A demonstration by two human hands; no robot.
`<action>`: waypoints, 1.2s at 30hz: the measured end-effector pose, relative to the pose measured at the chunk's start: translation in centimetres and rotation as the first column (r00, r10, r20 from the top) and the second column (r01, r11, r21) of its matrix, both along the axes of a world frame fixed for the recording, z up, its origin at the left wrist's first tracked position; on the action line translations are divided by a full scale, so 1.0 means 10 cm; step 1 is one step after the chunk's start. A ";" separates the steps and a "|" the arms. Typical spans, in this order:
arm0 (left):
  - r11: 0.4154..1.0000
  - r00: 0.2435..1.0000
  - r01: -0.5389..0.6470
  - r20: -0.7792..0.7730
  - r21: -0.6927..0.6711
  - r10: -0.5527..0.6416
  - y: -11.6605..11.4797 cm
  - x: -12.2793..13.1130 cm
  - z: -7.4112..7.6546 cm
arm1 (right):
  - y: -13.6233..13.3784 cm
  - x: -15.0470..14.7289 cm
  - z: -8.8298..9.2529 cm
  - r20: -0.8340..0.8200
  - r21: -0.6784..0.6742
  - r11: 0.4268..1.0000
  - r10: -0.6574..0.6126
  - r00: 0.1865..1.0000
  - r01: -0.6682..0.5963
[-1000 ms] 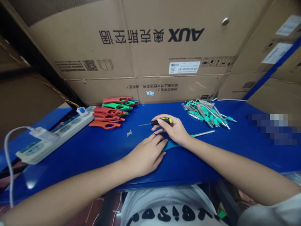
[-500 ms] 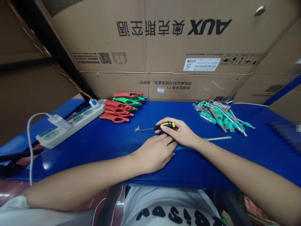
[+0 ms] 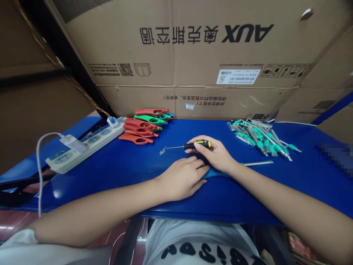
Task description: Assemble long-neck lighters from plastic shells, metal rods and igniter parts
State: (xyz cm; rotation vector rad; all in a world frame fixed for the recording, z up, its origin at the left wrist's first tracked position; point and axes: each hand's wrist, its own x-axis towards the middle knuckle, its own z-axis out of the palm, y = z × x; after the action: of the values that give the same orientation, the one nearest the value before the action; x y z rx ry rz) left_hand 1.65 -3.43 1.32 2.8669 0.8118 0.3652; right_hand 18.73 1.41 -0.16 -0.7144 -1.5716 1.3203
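The right hand (image 3: 217,156) has moved just a little since half a second ago. Back then the thin tip of the screwdriver (image 3: 197,144) touched the little screws (image 3: 162,151). Now the tip sits a tiny bit higher and just beside them. The left hand (image 3: 183,178) has stayed in the same spot.

The right grip is pinching the screwdriver's handle between thumb and fingers. The handle is black and yellow, round and short. Its shaft is a thin, straight, shiny metal stick that points to the left. The screwdriver is near the middle of the tabletop (image 3: 124,169), just behind the left hand.

The left grip is spread out, lying flat, palm down. Its fingertips touch a teal tool (image 3: 213,173) that lies under the right wrist. A smooth metal rod (image 3: 257,163) sticks out of that tool to the right.

The tabletop is blue, smooth and shiny. At the back right lies a heap of metal rods with teal collars (image 3: 260,138). At the back left lies a stack of red and green plastic handles (image 3: 143,123), long and curved. Beside them is a white power strip (image 3: 88,143). Behind it all stands a big brown cardboard box (image 3: 193,59).
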 end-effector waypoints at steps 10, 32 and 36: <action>0.995 0.989 -0.023 0.141 -0.097 0.037 0.18 -0.06 -0.05 | 0.03 0.13 0.21 -0.258 0.019 0.942 -0.319 0.912 0.335; 0.438 0.340 0.347 0.547 -0.829 0.765 0.24 0.02 0.11 | 0.06 0.44 0.44 -0.444 -0.054 0.892 -0.423 0.790 0.448; 0.496 0.342 0.278 0.567 -0.823 0.749 0.24 0.01 0.10 | 0.05 0.42 0.45 -0.446 -0.086 0.891 -0.434 0.783 0.445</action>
State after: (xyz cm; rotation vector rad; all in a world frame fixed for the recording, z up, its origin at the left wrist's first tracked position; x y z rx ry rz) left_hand 1.79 -0.99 2.29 1.1318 0.8444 1.1196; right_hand 22.96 1.94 4.36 -0.6481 -0.9610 1.0165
